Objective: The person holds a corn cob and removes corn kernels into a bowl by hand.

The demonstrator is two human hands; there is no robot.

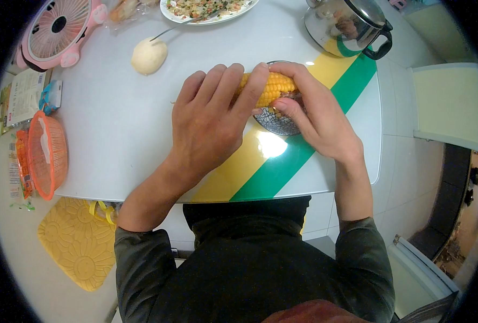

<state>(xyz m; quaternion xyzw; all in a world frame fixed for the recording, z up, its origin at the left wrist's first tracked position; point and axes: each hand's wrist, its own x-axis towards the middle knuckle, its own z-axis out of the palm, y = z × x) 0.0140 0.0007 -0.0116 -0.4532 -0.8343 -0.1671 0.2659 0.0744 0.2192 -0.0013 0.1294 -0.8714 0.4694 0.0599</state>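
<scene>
Shiny white bench you've got there, with yellow and green stripes running diagonally across the right side. Your corn cob is just above centre of the frame, right over a crackle-patterned bowl. You've got both hands clamped on it: left hand wrapping its left end, right hand gripping the other end, thumb pressed by a rough, darker patch in the kernels. Upper left of the frame there's your pink fan, then a pale round bun and, top centre, a plate of mixed food. Kettle sits upper right, orange basket far left.
</scene>
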